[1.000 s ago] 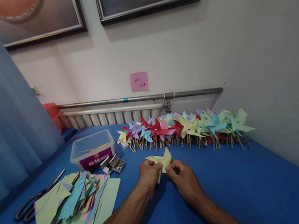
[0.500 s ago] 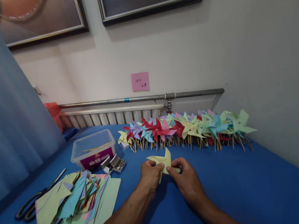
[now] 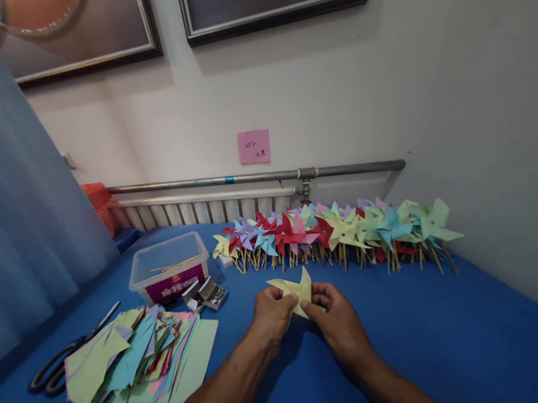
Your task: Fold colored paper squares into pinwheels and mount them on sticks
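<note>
A pale yellow paper pinwheel (image 3: pixel 296 287) is held up over the blue table by both hands, its folded blades pointing outward. My left hand (image 3: pixel 272 315) pinches its left side between thumb and fingers. On the opposite side, my right hand (image 3: pixel 334 316) grips it with the thumb pressed near the centre and the fingers curled behind. No stick shows on this pinwheel. Beyond the hands lie finished-looking colourful pinwheels (image 3: pixel 344 230) on thin wooden sticks, several deep in a long row.
To the left is a pile of cut coloured paper (image 3: pixel 141 362), with black-handled scissors (image 3: pixel 70 356) beside it. A clear plastic tub (image 3: pixel 169 260) holds a few sticks. Small open boxes of metal pins (image 3: pixel 212 295) stand before it. A radiator (image 3: pixel 199 205) and pipe run along the wall.
Both hands keep their hold on the yellow pinwheel. My right fingers have shifted slightly around its right blade; otherwise only a slight shift of the whole view shows.
</note>
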Action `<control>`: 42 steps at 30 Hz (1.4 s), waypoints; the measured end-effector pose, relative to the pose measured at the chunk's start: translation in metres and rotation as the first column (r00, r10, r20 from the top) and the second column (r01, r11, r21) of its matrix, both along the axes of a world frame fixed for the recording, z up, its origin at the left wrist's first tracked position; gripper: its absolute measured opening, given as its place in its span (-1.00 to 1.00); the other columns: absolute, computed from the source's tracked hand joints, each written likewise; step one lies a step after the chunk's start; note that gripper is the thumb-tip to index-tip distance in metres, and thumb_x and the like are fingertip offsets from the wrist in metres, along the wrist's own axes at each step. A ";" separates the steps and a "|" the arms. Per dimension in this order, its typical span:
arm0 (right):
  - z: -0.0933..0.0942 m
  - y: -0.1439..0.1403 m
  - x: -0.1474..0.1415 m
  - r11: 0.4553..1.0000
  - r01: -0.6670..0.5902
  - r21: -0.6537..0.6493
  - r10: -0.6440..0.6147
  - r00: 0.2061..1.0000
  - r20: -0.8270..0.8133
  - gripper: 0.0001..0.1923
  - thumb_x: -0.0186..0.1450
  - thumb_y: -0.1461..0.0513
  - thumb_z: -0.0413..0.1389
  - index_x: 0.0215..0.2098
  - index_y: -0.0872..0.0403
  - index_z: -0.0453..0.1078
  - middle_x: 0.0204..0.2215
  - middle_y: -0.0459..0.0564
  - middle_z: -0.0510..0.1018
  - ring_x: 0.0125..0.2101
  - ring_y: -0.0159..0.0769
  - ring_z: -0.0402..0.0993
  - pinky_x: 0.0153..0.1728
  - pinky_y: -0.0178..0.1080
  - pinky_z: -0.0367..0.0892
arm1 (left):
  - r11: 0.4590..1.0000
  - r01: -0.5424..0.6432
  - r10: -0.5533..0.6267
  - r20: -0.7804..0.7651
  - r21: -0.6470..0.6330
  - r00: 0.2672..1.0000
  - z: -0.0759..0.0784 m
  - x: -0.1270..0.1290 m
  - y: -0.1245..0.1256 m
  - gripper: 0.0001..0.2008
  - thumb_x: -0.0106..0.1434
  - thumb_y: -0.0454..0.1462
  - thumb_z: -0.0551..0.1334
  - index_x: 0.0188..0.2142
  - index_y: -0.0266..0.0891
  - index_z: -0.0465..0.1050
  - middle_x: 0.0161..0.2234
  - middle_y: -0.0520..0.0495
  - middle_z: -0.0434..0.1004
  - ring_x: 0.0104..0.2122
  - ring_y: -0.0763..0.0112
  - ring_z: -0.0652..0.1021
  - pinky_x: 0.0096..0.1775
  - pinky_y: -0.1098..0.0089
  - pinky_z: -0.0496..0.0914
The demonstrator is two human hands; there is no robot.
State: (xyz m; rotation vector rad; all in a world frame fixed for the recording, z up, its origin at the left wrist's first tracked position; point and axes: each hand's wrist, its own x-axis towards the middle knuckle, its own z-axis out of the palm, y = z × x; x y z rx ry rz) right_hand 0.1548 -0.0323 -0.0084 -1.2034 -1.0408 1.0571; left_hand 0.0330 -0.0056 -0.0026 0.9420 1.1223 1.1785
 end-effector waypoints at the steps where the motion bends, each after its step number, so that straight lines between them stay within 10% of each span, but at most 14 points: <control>1: 0.001 0.000 0.000 1.000 -0.027 -0.004 0.027 0.999 -0.023 -0.63 0.03 0.14 0.29 -0.21 0.04 0.39 -0.36 0.02 0.66 -0.37 -0.14 0.61 -0.29 -0.17 0.46 | 1.000 0.002 -0.002 -0.002 0.002 1.000 0.001 0.000 0.000 -0.83 -0.07 -0.30 0.39 -0.49 -0.34 0.46 -0.61 0.00 0.46 -0.66 0.52 0.37 -0.54 0.46 0.27; 12: -0.001 -0.001 0.008 0.997 -0.056 0.046 0.050 0.992 0.118 -0.41 0.02 0.10 0.33 -0.02 0.04 0.33 -0.27 0.02 0.64 -0.32 -0.15 0.58 -0.29 -0.16 0.43 | 0.998 -0.056 0.056 -0.017 0.008 0.998 0.006 -0.003 0.001 -0.88 -0.05 -0.32 0.35 -0.56 -0.29 0.43 -0.65 0.04 0.42 -0.66 0.52 0.35 -0.55 0.47 0.23; 19: 0.000 -0.010 0.005 0.982 -0.046 0.185 -0.031 0.919 0.392 -0.76 0.16 0.03 0.20 -0.36 0.02 0.44 -0.28 0.03 0.61 -0.24 -0.14 0.51 -0.16 -0.16 0.36 | 0.996 -0.092 0.092 0.004 0.016 0.996 0.004 -0.003 0.004 -0.86 -0.07 -0.30 0.37 -0.56 -0.29 0.42 -0.64 0.03 0.42 -0.66 0.53 0.33 -0.55 0.47 0.19; 42: 0.003 -0.008 0.000 0.983 0.009 0.186 -0.094 0.888 0.450 -0.75 0.26 0.05 0.10 -0.48 0.00 0.37 -0.50 -0.09 0.49 -0.45 -0.22 0.39 -0.35 -0.24 0.24 | 0.999 -0.041 0.041 0.090 -0.005 0.995 0.002 -0.001 0.000 -0.85 -0.13 -0.31 0.37 -0.55 -0.33 0.45 -0.63 0.00 0.46 -0.65 0.50 0.38 -0.55 0.45 0.22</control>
